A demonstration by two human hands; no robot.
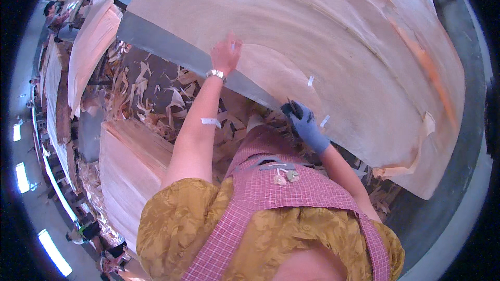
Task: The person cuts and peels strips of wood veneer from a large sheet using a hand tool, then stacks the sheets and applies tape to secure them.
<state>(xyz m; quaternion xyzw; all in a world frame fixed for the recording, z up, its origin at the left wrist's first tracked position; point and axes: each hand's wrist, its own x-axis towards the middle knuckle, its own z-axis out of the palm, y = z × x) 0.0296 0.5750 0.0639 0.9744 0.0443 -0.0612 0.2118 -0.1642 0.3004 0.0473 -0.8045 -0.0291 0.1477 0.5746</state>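
A wide, thin sheet of pale wood veneer [333,52] lies across the table before me. My left hand [227,54], bare and with a band at the wrist, is over the veneer near its front edge. Motion blurs its fingers, and a small whitish spot shows at them. My right hand [304,125] wears a blue-grey glove and is closed at the table edge. Something dark and narrow [292,106] sticks out of its fingers, too unclear to name. White tape pieces [311,80] lie on the veneer near this hand, and a tape strip [211,122] sits on my left forearm.
The grey table edge [166,47] runs diagonally in front of me. Torn veneer scraps [151,88] litter the floor at left. Stacked veneer sheets [130,161] stand at left, with another stack [94,47] farther off. A torn flap [411,161] lies at the sheet's right corner. Other people are far left.
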